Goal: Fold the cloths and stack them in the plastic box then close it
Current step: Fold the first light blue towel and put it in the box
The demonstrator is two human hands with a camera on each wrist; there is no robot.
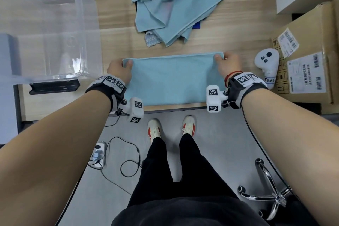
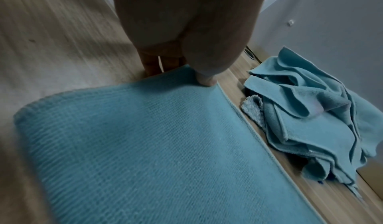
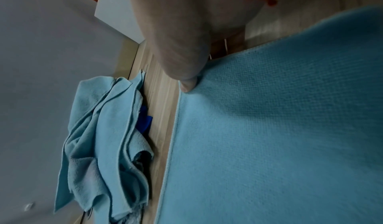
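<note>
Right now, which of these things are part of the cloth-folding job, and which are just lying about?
Part of the job:
flat cloth, pinched by left hand and right hand
cloth pile
plastic box

Just lying about:
white controller
cardboard box
power strip

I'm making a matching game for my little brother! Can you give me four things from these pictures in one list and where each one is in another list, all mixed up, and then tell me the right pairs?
Things:
1. flat light blue cloth
2. heap of unfolded cloths
3. clear plastic box
4. white game controller

Places:
A. on the desk's far left side
B. at the back of the desk, in the middle
C. beside the cardboard box on the right
D. pinched at its far corners by the left hand and the right hand

Pairs: 1-D, 2-B, 3-A, 4-C
</note>
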